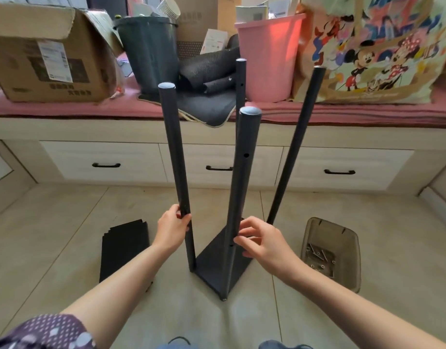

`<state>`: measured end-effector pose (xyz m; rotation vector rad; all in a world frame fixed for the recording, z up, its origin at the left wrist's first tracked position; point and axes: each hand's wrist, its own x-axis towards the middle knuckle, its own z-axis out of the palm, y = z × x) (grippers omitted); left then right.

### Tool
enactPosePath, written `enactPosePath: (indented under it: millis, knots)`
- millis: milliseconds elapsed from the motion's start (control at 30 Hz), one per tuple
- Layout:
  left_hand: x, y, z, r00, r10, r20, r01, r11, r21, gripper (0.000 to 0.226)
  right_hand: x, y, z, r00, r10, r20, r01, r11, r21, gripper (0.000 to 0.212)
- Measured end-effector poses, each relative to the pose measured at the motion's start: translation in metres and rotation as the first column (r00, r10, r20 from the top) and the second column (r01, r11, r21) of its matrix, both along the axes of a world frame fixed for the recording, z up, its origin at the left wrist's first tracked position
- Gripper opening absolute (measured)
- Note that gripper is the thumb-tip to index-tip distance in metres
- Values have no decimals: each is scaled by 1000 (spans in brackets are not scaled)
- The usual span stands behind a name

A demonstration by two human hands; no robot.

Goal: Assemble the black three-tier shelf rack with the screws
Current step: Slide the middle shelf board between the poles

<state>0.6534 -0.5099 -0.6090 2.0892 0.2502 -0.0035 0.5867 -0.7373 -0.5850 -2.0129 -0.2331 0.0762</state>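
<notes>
The half-built rack stands on the floor [65, 222] right in front of the person: one black shelf board [216, 263] lies flat at the bottom, and four black poles rise from its corners. The left hand [172, 229] has its fingers curled round the left pole [175, 157] low on the shaft, thumb on the near side. The right hand [263, 241] has its fingers bent and spread at the near pole [242, 185]; the fingertips touch it or lie just beside it, and I cannot tell whether they pinch it. The far pole [240, 81] stands at twelve o'clock from the board, and the right pole [296, 144] leans outward toward one o'clock, so the frame looks loose at the top. The poles read as thin metal tube: stiff, light, smooth and probably a little slippery in a bare palm, with small screw holes along their length. Held only at the foot, each long pole acts as a lever, so a low grip near the board, as the left hand has, seems the steadiest place to take hold. At nine o'clock a stack of spare boards [125, 250] lies flat, thin and rigid, best lifted by their edges. At three o'clock a small tray [355, 263] holds the screws [320, 258], tiny and easy to scatter.
</notes>
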Motion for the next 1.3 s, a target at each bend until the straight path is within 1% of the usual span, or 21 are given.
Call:
enactPosePath:
  millis: [133,233,300,367,433,500,633,700,800,833,900,967,1067,1167,1300]
  knots:
    - [14,12,3,998,-45,-32,45,999,-6,61,13,26,-3,1000,-21,6,20,999,46,15]
    - [14,21,5,996,-76,-48,73,995,-73,81,25,39,-2,999,25,-25,-24,998,54,22]
    - [9,25,8,995,-90,-44,86,993,-83,87,31,37,-2,997,68,-49,-66,997,41,30]
    - [-1,24,11,994,-102,-34,101,994,-40,87,37,27,-1,997,54,-54,-54,999,7,32]
    - [-14,17,16,991,-136,-14,136,991,-11,86,47,8,2,996,-44,-72,44,999,-2,31]
    - [-25,7,22,978,-206,33,206,979,-9,81,60,-15,6,981,-170,-97,170,985,-4,32]
    - [-41,-16,35,933,-349,87,354,933,-58,67,90,-55,17,928,-359,-105,356,933,-48,39]
    - [-46,-26,38,926,-348,143,358,932,-49,57,108,-71,21,894,-430,-124,422,903,-84,47]
    - [-48,-36,41,936,-265,232,285,957,-57,36,135,-90,27,858,-503,-106,471,851,-233,60]
    - [-47,-37,40,937,-245,251,269,961,-65,30,143,-95,30,852,-514,-99,480,842,-248,64]
    - [-46,-37,40,935,-237,262,264,962,-72,21,156,-100,33,862,-498,-96,472,858,-203,65]
    - [-45,-35,39,934,-250,256,275,959,-65,18,164,-100,33,890,-447,-85,434,890,-142,54]
    - [-44,-33,39,932,-254,257,274,961,-44,18,169,-94,30,896,-438,-73,430,897,-98,39]
    - [-44,-31,38,933,-241,266,257,966,-26,20,167,-94,29,893,-445,-71,441,895,-65,37]
    - [-44,-24,37,936,-224,272,235,972,-5,23,155,-98,31,897,-440,-44,437,897,-71,34]
